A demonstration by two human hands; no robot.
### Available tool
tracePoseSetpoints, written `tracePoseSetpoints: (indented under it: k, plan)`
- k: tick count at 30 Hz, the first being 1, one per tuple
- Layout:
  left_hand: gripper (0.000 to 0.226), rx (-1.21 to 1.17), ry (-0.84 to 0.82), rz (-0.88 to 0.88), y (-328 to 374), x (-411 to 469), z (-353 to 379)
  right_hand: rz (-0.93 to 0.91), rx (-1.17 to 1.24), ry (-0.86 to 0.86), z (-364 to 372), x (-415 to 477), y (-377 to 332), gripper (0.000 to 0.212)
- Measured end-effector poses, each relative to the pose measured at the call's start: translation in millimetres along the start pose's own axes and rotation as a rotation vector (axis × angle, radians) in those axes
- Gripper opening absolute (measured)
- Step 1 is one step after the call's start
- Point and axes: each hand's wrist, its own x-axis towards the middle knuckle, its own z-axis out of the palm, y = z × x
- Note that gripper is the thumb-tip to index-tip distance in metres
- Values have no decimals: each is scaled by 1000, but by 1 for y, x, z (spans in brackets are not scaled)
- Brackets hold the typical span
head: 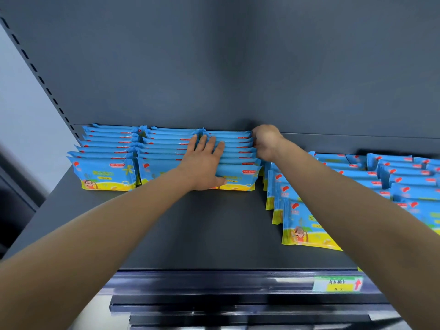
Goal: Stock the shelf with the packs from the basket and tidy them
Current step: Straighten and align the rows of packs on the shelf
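Blue and yellow packs stand in three upright rows [107,163] at the back left of the dark grey shelf [190,234]. My left hand [204,160] lies flat with spread fingers on top of the third row [238,148], its thumb against the front pack. My right hand [265,142] is curled at that row's right end, against the packs' side edges. More of the same packs [357,186] stand in looser rows on the right, reaching closer to the front. No basket is in view.
The shelf's back panel [238,67] rises behind the rows. A slotted upright [35,67] runs along the left. The front rail carries a yellow price tag [338,283]. Lower shelves show below the rail.
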Motion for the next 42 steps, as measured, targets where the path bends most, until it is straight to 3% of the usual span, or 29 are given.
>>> tracePoseSetpoints:
  k: [7, 12, 17, 22, 29, 33, 38, 42]
  plan:
    - [93, -38, -41, -2, -3, 7, -1, 53, 21, -139, -3, -9, -2, 25]
    - [89, -73, -42, -16, -3, 7, 0, -6, -12, -71, -6, -8, 0, 22]
    - [87, -122, 58, 24, -6, 0, 2, -52, -150, -40, -8, -9, -1, 18]
    - [99, -104, 37, 51, -10, -4, 3, -57, -225, -66, -5, -10, 2, 16]
    - [111, -365, 37, -30, -36, -19, -4, -97, -351, -147, -6, -17, 0, 28]
    - [110, -346, 12, -44, -43, -23, -4, -59, -450, -176, -3, -21, -4, 35]
    - [88, -196, 53, 3, -31, -16, 2, -19, -398, -129, 4, -23, -1, 23]
    - [91, -208, 71, -7, -26, -15, 0, -65, -309, -75, -4, -25, -7, 17]
